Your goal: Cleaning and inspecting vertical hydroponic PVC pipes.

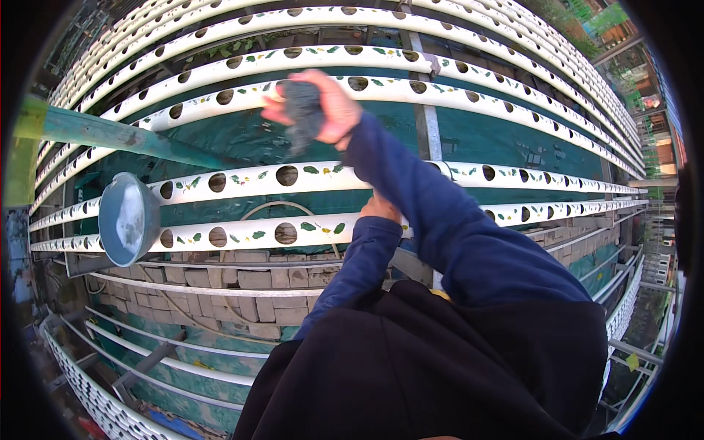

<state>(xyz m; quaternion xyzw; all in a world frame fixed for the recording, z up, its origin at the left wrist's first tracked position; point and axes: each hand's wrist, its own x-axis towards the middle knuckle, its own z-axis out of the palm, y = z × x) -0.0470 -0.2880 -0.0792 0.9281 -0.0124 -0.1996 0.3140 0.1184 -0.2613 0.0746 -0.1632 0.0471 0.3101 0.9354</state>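
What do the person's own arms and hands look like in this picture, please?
Both arms have long, wrinkled navy-blue sleeves, the right sleeve and the left sleeve. The right hand and left hand wear no gloves. The right is blurred and the left partly hidden, so small details cannot be told.

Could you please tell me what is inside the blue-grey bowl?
Inside the bowl, a whitish patch shows, foam or glare, unclear; whatever lies beneath it cannot be seen.
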